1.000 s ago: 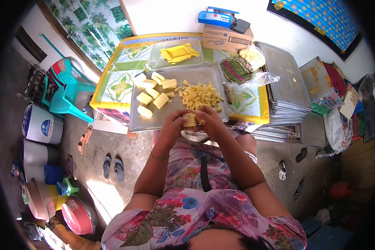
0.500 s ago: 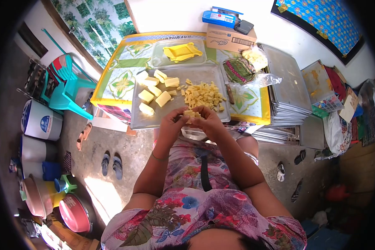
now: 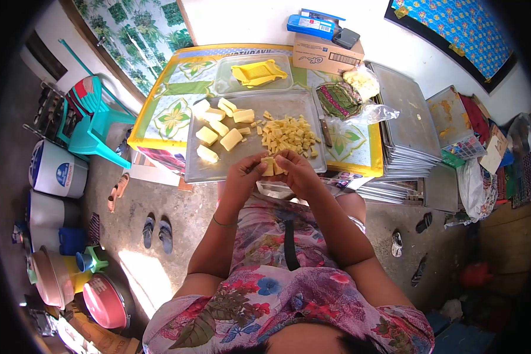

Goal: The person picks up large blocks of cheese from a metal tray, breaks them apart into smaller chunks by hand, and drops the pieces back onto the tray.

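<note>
My left hand (image 3: 245,174) and my right hand (image 3: 297,173) meet at the near edge of a metal tray (image 3: 242,166). Between their fingertips is a pale yellow, dough-like piece (image 3: 268,167), pinched from both sides. A gap shows down its right part, beside my right fingers. Just beyond lies a heap of small pale yellow cubes (image 3: 289,135). Several larger pale yellow blocks (image 3: 231,140) rest on the tray's left side. At the tray's right edge is a knife with a brown handle (image 3: 326,134).
Behind the tray, a clear plastic tray (image 3: 223,82) holds a yellow ridged board (image 3: 258,73). A cardboard box (image 3: 324,54) stands at the back of the table. To the right are a woven green item (image 3: 339,99) and stacked metal trays (image 3: 404,112). A teal chair (image 3: 97,133) stands left.
The yellow piece between my fingers is turned more upright and shows a gap on its right. My fingertips have shifted slightly; the heap and blocks look the same.
</note>
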`<control>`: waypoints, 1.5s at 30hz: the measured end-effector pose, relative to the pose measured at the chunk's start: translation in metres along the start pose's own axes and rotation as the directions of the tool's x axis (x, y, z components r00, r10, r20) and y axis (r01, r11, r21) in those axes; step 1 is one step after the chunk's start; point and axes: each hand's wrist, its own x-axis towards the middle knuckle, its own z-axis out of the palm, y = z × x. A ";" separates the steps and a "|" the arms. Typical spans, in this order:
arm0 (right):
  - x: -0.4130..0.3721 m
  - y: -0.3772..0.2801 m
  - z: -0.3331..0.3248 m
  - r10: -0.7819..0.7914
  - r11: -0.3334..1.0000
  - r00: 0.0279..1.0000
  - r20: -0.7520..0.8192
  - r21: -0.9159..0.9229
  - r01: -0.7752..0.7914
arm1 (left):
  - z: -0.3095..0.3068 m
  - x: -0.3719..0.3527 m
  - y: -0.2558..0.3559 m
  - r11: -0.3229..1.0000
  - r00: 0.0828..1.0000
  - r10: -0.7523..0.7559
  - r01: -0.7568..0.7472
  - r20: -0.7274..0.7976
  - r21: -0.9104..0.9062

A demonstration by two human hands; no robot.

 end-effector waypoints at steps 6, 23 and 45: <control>0.001 0.004 -0.006 -0.008 1.000 1.000 -0.004 0.009 0.008 | 0.002 -0.001 0.004 0.995 0.998 -0.056 0.058 0.030 -0.078; -0.002 -0.005 -0.001 0.015 0.987 0.999 0.043 -0.161 -0.007 | 0.002 -0.003 0.004 1.000 1.000 0.003 -0.002 0.024 -0.017; 0.000 -0.003 -0.002 0.022 0.989 0.999 0.032 -0.148 -0.017 | 0.000 -0.002 0.006 0.968 0.994 -0.104 0.110 0.039 -0.225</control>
